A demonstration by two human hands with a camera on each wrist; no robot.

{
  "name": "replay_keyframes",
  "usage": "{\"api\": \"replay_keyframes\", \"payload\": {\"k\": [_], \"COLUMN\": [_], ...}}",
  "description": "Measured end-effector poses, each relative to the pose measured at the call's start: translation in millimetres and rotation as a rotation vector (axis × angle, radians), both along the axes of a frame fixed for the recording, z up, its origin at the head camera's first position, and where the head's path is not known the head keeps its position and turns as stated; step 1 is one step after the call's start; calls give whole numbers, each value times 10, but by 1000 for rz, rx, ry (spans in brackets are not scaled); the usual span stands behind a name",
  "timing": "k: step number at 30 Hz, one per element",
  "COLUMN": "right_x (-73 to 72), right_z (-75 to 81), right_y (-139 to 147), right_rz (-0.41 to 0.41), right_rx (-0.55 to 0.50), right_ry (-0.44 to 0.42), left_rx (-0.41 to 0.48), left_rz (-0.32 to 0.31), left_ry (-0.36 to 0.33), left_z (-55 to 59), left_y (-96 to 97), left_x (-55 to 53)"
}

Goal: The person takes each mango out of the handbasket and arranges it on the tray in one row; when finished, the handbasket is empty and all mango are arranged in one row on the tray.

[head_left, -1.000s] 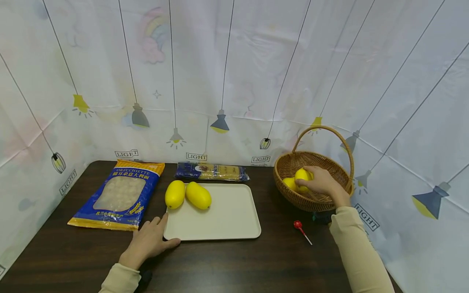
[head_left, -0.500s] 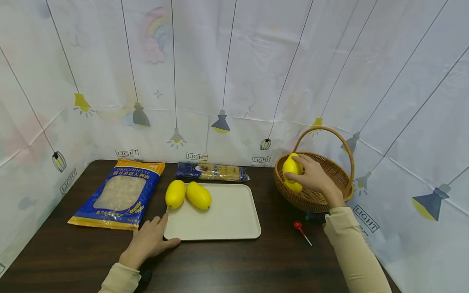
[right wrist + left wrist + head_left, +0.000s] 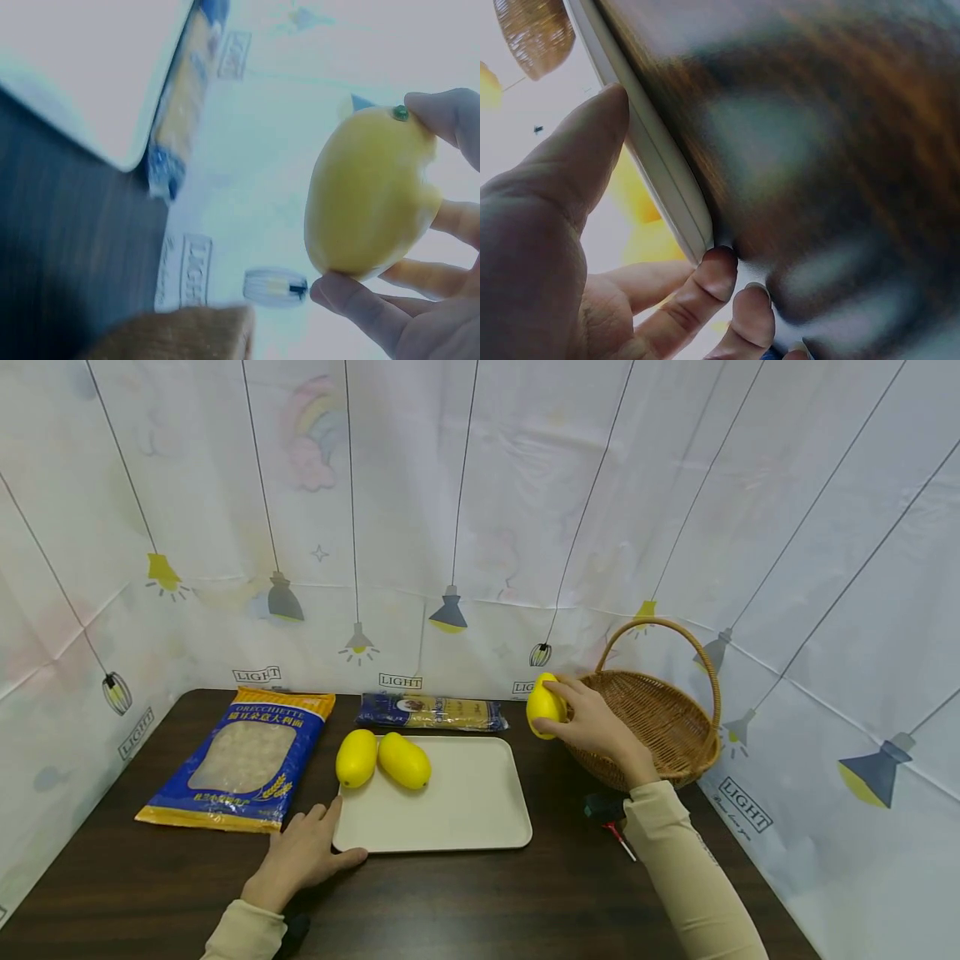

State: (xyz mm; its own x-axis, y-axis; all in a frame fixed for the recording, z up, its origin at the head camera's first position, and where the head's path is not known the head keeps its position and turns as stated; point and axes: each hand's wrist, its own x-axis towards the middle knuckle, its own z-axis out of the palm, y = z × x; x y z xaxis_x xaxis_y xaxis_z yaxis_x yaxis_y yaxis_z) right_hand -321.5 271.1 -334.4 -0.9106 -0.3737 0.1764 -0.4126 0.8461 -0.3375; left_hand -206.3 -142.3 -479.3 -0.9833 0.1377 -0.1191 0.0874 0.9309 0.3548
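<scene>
My right hand [image 3: 594, 720] grips a yellow mango [image 3: 542, 706], raised at the left rim of the wicker basket [image 3: 660, 718]. The right wrist view shows this mango's green stem end [image 3: 400, 113] by one fingertip, with the thumb and other fingers around its sides. On the cream tray [image 3: 468, 802] lie two more yellow mangoes, the left one [image 3: 356, 758] upright in the view and the right one [image 3: 405, 761] slanted. My left hand [image 3: 300, 856] rests spread at the tray's near left corner. Its thumb [image 3: 592, 135] lies along the near edge, with fingertips touching the left side.
A blue and yellow orecchiette bag [image 3: 240, 756] lies left of the tray. Behind the tray is a long pasta packet [image 3: 432, 712]. A red lollipop [image 3: 621, 842] lies partly hidden near my right forearm. A printed curtain [image 3: 450, 527] stands behind the table.
My right hand has lifted a mango out of the basket and moved left past its rim. My left hand and the two mangoes on the tray have stayed put.
</scene>
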Motion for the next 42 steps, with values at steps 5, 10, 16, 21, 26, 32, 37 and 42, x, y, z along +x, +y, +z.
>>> {"api": "replay_keyframes", "payload": {"k": [5,10,16,21,26,32,37,42], "right_x": [-27,-52,-117,-177,-225,-249,-249,-252], "right_z": [-130,-281,-528,-741,-891,-996,-1032,-1071], "right_y": [-238,-452,-682,-833,-921,-1015,-1117,-1188], "right_rz": [41,65,88,84,96,97,101,121], "right_rx": [-8,-18,-18,-5,5,6,37,56], "right_ry": [-22,-54,-110,-179,-201,-225,-243,-253], "left_rx": [-1,1,1,9,18,16,16,10], "left_rz": [1,4,1,2,2,-3,-2,-1], "left_ry": [-5,-9,3,7,19,30,25,18], "left_z": [-3,0,-5,-15,-19,-9,-7,-29], "left_y": [1,0,-2,-7,-8,-5,-8,-9], "left_x": [-7,-6,-9,-7,0,1,3,-5]}}
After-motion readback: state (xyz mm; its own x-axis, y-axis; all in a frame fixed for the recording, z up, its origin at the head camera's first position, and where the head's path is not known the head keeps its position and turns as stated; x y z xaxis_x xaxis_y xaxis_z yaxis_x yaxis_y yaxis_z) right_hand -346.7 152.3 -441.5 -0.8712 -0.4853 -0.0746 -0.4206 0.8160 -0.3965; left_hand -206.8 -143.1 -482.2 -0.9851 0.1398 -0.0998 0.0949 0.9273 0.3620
